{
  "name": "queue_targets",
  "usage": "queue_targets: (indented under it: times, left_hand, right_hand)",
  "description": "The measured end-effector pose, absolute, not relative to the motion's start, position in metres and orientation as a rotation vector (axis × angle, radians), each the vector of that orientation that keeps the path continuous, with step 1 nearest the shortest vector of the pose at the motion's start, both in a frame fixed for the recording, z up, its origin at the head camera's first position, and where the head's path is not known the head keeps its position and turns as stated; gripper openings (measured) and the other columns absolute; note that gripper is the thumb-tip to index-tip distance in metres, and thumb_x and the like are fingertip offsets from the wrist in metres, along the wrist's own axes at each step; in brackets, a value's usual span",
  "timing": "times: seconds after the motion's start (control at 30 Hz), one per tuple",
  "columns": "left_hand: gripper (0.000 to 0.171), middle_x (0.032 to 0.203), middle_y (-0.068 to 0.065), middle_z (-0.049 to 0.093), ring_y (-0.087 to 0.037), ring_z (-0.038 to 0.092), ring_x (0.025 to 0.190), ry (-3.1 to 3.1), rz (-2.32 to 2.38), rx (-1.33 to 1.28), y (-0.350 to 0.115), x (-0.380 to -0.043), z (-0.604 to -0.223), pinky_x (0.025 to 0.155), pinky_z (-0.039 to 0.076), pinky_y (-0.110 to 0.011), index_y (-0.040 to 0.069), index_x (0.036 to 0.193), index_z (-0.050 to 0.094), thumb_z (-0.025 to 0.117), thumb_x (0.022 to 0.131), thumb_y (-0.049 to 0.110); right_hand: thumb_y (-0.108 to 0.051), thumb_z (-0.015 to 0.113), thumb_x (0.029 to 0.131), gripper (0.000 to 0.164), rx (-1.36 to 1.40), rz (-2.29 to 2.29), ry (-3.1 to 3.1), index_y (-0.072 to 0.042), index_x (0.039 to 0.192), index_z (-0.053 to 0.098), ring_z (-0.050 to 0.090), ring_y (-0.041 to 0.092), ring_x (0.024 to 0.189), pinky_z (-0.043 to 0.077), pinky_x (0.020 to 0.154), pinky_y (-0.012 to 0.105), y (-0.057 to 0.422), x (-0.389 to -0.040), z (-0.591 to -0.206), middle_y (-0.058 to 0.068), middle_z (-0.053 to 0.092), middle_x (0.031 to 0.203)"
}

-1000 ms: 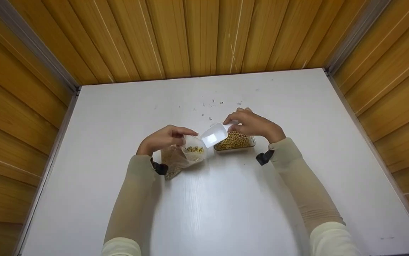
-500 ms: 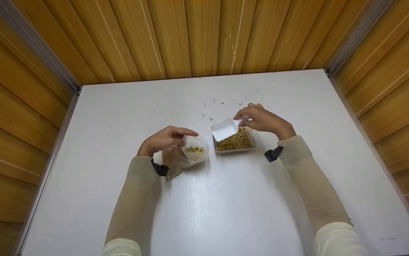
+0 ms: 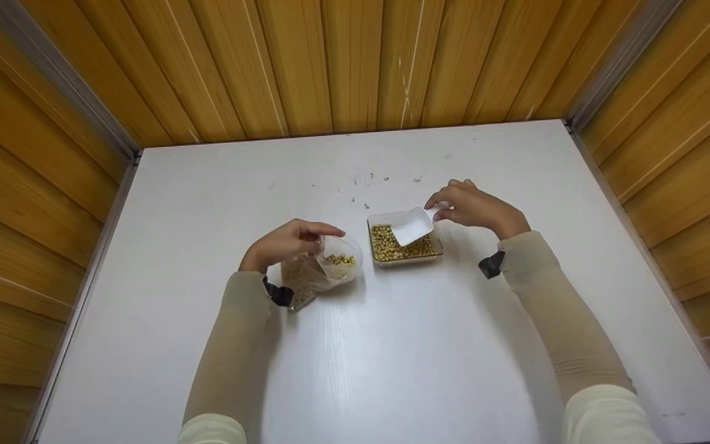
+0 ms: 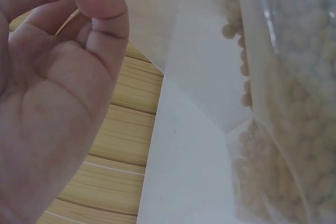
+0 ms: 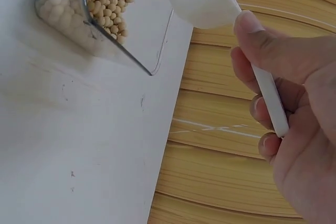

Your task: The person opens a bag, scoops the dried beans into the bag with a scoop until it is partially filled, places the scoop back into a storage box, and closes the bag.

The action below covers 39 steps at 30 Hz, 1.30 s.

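My left hand (image 3: 284,243) pinches the mouth of a clear plastic bag (image 3: 305,280). The bag's rounded opening faces right, with some yellowish beans visible inside it. In the left wrist view the bag (image 4: 294,114) bulges with pale round beans beside the left hand (image 4: 58,87), whose fingers are curled at its upper edge. My right hand (image 3: 478,211) grips a white scoop (image 3: 412,227) by the handle. The scoop is held tilted above a clear rectangular container (image 3: 408,263) of beans (image 3: 384,242). In the right wrist view, thumb and fingers wrap the scoop's handle (image 5: 270,95).
The white table (image 3: 392,345) carries the bag and, just to its right, the container. Small dark marks (image 3: 367,205) dot the surface behind them. Wood-patterned walls (image 3: 355,68) rise at the back and both sides.
My right hand has carried the scoop rightward, from beside the bag's opening to over the bean container. The left hand and bag have stayed nearly in place.
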<state>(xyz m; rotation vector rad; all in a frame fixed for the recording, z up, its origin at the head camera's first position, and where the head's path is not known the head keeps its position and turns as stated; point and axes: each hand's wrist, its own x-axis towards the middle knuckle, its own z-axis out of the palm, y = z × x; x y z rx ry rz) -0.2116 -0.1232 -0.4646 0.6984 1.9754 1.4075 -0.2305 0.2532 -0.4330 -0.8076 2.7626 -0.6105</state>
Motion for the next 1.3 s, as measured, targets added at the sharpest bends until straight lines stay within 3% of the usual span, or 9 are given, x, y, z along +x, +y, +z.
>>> queue_targets:
  times: [0.1, 0.4, 0.6, 0.8, 0.9, 1.07, 1.3]
  left_hand:
    - [0.044, 0.096, -0.016, 0.056, -0.015, 0.052, 0.073, 1.974, 1.409, 0.714, -0.124, -0.211, -0.464, 0.078, 0.049, -0.047, 0.001, 0.131, 0.057, 0.045, 0.089, -0.006]
    - [0.044, 0.098, -0.005, 0.059, -0.015, 0.051, 0.074, 1.965, 1.421, 0.72, -0.125, -0.211, -0.465, 0.077, 0.049, -0.045, 0.001, 0.131, 0.058, 0.045, 0.089, -0.007]
    - [0.044, 0.098, -0.013, 0.057, -0.015, 0.052, 0.075, 1.977, 1.41, 0.729, -0.126, -0.211, -0.465, 0.077, 0.049, -0.046, 0.001, 0.131, 0.058, 0.045, 0.089, -0.006]
    - [0.044, 0.094, -0.011, 0.057, -0.014, 0.055, 0.074, 1.988, 1.406, 0.714, -0.126, -0.211, -0.467, 0.074, 0.05, -0.036, 0.001, 0.131, 0.058, 0.047, 0.089, -0.005]
    - [0.044, 0.091, -0.014, 0.054, -0.015, 0.057, 0.074, 1.98, 1.415, 0.703, -0.126, -0.211, -0.467, 0.074, 0.05, -0.04, 0.001, 0.131, 0.058, 0.047, 0.089, -0.006]
    - [0.044, 0.1, -0.026, 0.053, -0.015, 0.058, 0.074, 1.978, 1.416, 0.681, -0.127, -0.209, -0.463, 0.079, 0.049, -0.051, 0.005, 0.13, 0.06, 0.048, 0.089, -0.005]
    - [0.044, 0.09, -0.01, 0.053, -0.017, 0.055, 0.073, 1.982, 1.404, 0.67, -0.128, -0.209, -0.462, 0.079, 0.048, -0.052, 0.003, 0.131, 0.059, 0.048, 0.089, -0.006]
  right_hand:
    - [-0.012, 0.073, 0.082, 0.027, -0.818, -0.552, 2.795, -0.006, 0.108, 0.073, 0.051, 0.024, 0.088, 0.029, 0.077, 0.034, 0.254, -0.231, -0.431, 0.008, 0.071, 0.104]
    - [-0.011, 0.076, 0.078, 0.027, -0.847, -0.309, 2.837, -0.01, 0.105, 0.076, 0.049, 0.022, 0.083, 0.026, 0.073, 0.033, 0.25, -0.231, -0.423, 0.006, 0.071, 0.095]
    - [-0.009, 0.077, 0.077, 0.028, -0.856, -0.185, 2.833, -0.01, 0.105, 0.076, 0.048, 0.022, 0.08, 0.026, 0.07, 0.033, 0.244, -0.229, -0.42, 0.006, 0.072, 0.096]
    - [-0.01, 0.078, 0.076, 0.028, -0.909, -0.071, 2.841, -0.01, 0.103, 0.076, 0.048, 0.022, 0.078, 0.026, 0.069, 0.033, 0.239, -0.226, -0.419, 0.007, 0.073, 0.097]
    - [-0.01, 0.078, 0.077, 0.027, -0.928, -0.049, 2.838, -0.01, 0.103, 0.076, 0.046, 0.021, 0.076, 0.024, 0.069, 0.032, 0.235, -0.225, -0.42, 0.006, 0.073, 0.097]
    - [-0.01, 0.077, 0.077, 0.026, -0.93, -0.059, 2.819, -0.009, 0.103, 0.076, 0.05, 0.023, 0.079, 0.029, 0.07, 0.033, 0.231, -0.224, -0.424, 0.006, 0.073, 0.099]
    - [-0.008, 0.075, 0.08, 0.025, -0.863, -0.144, 2.771, -0.007, 0.105, 0.075, 0.051, 0.025, 0.083, 0.034, 0.075, 0.036, 0.234, -0.225, -0.435, 0.008, 0.073, 0.101]
